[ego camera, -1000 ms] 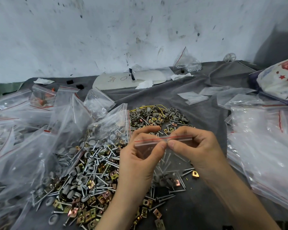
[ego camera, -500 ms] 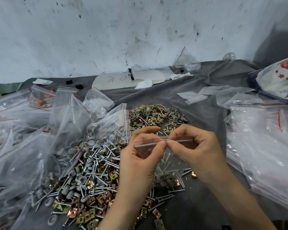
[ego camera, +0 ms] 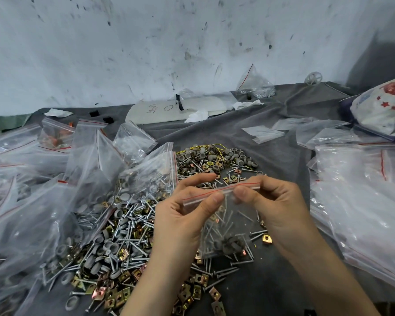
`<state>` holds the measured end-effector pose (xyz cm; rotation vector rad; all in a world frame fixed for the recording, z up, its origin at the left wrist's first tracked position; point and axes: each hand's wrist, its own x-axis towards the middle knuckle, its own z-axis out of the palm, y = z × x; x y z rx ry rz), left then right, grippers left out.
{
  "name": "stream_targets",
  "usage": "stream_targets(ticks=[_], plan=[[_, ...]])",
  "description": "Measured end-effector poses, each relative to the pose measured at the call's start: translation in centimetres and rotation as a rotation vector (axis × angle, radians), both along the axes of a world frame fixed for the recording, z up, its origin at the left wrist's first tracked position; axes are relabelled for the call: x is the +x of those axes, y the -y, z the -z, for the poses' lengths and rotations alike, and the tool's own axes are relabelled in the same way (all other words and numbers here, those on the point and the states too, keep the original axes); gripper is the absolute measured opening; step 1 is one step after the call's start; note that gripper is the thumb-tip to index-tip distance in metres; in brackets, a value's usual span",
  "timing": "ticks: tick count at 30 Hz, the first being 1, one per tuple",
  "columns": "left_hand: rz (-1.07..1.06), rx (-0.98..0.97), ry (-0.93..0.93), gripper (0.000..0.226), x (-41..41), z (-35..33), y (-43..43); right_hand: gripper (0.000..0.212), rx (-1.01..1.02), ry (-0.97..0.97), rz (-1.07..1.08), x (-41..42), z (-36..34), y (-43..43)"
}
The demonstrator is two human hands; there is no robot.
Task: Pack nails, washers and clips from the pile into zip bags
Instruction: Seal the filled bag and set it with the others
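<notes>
Thumbs have been drawn slightly apart along the seal of the filled zip bag (ego camera: 228, 226), pinched by the left hand (ego camera: 180, 220) and right hand (ego camera: 276, 206) above the worktop's (ego camera: 260, 293) near edge beside the pile (ego camera: 123, 224), so sealing is judged under way, with pressing toward both ends called for next.

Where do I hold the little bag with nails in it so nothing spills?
Pinch the zip bag by its red-lined top strip, from the near side, like the left hand and right hand. Its nails and washers sag at the bottom, so it hangs mouth-up.
</notes>
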<state>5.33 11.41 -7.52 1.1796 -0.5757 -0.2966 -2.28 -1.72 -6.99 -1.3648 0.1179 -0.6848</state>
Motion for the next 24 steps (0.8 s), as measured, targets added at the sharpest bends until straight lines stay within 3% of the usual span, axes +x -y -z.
stream_targets(ticks=[11, 24], plan=[[0.094, 0.066, 0.203, 0.023, 1.0, 0.3, -0.8, 0.025, -0.050, -0.025, 0.024, -0.2, 0.6, 1.1], [0.202, 0.051, 0.042, 0.037, 0.4, 0.5, -0.2, 0.032, 0.000, -0.094, -0.012, -0.3, 1.6, 1.3]])
